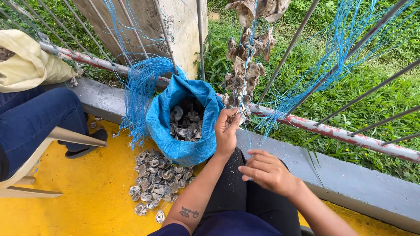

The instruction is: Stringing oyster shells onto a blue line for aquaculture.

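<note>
Nearest the camera, the right hand (pixel 267 171) hovers over the lap, its fingers loosely curled and pinched narrow, seemingly on a thin blue line (pixel 250 144) that runs up from it; the thread is too fine to be sure of the hold. Just beyond, the left hand (pixel 226 130) is raised with its fingers closed on the lowest oyster shell (pixel 238 114) of a hanging shell string (pixel 246 65), at the near edge of the grey ledge (pixel 350 179).

To do this threading well, I judge the left hand should keep the shell steady and square to the line while the right feeds with short pulls, keeping slack off the loose strands.

On the yellow floor (pixel 87 192) to the left lies a shell pile (pixel 157 183), touching the foot of an open blue sack (pixel 183 118) holding more shells. A bundle of blue twine (pixel 140 87) hangs beside the sack from the painted rail (pixel 341 133). Room is tight: rail bars and twine crowd the far side, and another person's leg (pixel 39 118) and chair (pixel 39 161) sit well to the left. Open floor is near-left.
</note>
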